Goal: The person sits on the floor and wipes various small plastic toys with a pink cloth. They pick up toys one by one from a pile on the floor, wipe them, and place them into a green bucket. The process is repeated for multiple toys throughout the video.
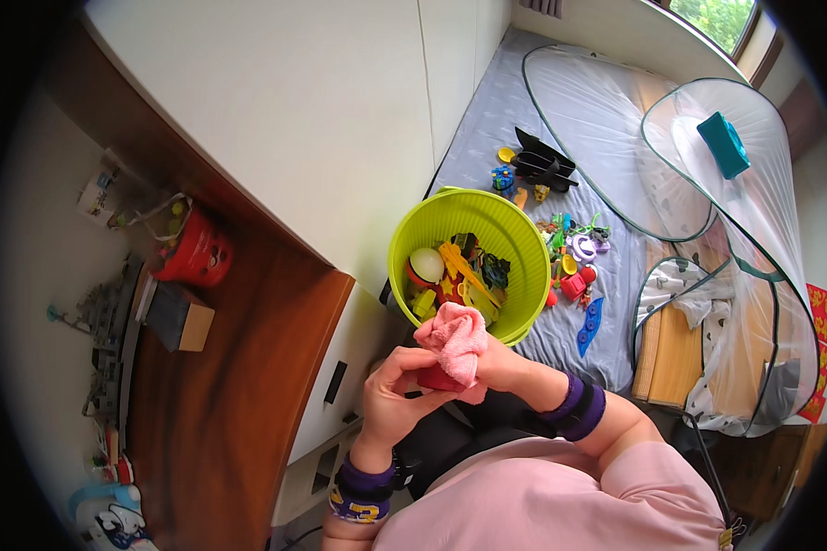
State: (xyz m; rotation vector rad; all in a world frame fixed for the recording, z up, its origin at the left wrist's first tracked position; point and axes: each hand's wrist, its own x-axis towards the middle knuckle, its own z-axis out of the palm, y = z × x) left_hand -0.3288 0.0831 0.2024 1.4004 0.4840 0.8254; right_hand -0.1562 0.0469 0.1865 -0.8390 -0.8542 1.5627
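Between the fingers and thumb of my left hand is a small red object, mostly covered, so its kind cannot be told. My right hand grips a pink terry cloth that is bunched over and against the red object. Both hands are just in front of a lime-green plastic tub. Jumbled toys lie inside it, among them a white-and-red ball and a yellow toy piece. The cloth overlaps the near rim in view.
On the grey bed sheet lie a blue toy strip, a red toy block and a black case. A mesh tent covers the bed's far part. At left, a wooden desk bears a red bucket and a box.
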